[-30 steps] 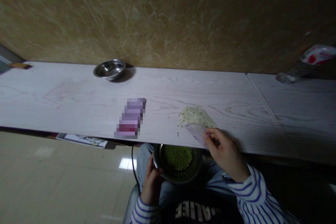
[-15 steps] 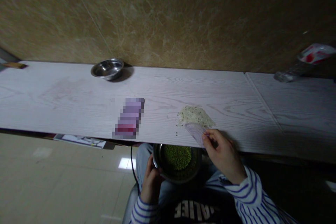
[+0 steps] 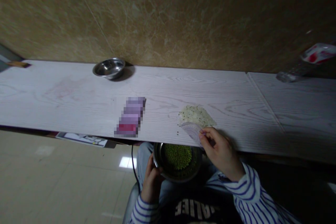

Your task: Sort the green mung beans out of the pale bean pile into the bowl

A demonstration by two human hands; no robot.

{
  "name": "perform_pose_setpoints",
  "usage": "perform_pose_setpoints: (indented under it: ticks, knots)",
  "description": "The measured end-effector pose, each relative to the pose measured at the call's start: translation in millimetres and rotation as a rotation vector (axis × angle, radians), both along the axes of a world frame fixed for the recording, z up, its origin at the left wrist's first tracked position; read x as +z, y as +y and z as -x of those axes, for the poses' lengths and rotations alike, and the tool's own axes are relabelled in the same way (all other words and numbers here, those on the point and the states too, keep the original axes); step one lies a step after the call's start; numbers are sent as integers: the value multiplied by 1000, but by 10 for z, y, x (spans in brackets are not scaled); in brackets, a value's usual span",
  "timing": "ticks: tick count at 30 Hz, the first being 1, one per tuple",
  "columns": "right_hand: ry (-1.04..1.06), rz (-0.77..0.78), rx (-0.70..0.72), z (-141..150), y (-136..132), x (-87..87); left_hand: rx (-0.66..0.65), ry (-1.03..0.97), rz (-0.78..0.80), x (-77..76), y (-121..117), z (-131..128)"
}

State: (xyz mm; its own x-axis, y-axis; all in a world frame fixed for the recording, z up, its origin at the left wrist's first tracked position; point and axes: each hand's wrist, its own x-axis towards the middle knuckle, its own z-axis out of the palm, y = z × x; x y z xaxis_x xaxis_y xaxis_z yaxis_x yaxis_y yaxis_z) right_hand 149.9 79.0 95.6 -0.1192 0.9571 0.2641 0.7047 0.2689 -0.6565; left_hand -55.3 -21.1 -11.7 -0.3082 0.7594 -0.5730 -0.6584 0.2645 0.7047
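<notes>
My left hand (image 3: 152,181) grips the left rim of a steel bowl (image 3: 195,171), which sits over my lap just below the table edge. Green mung beans (image 3: 178,156) lie in that bowl. Between the fingers of my right hand (image 3: 219,150) is a clear plastic protractor (image 3: 193,130), its curved edge turned toward a heap of white rice-like grains (image 3: 196,115) on the table. Dark green specks are mixed through the heap. A couple of loose beans (image 3: 177,133) lie to its left, close to the table's front edge.
On the white wood-grain table (image 3: 162,84), a second steel bowl (image 3: 109,68) stands by the wall. A blurred purple phone-like object (image 3: 131,116) lies left of the grains. At the far right a clear plastic bottle (image 3: 306,63) leans by the wall.
My right hand and the protractor have shifted slightly left along the near side of the heap. My left hand keeps its hold on the bowl. The whole view has moved a little.
</notes>
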Motion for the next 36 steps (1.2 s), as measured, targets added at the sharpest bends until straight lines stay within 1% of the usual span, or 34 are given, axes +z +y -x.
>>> perform_pose_setpoints:
  ticks: [6,13,16,25,29,33,36]
  knots:
    - [4,7,0,13,-15,-2,-4,3,-11,-44,0,-4]
    - [-21,-5,-21,3,11,-11,23,-21,1,-24,-14,-4]
    - [-19,-16,-10,1,22,-24,41,4,2,-25,-11,-9]
    - [-35,-39,33,98,15,-3,-9,33,-7,-39,-18,17]
    - [-54,-36,-4,88,42,-10,-7,39,15,-36,-18,6]
    - [-37,-16,-49,28,64,-19,23,38,30,-54,-15,-5]
    - [-30,-14,-55,21,66,-5,20,32,18,-64,-18,-1]
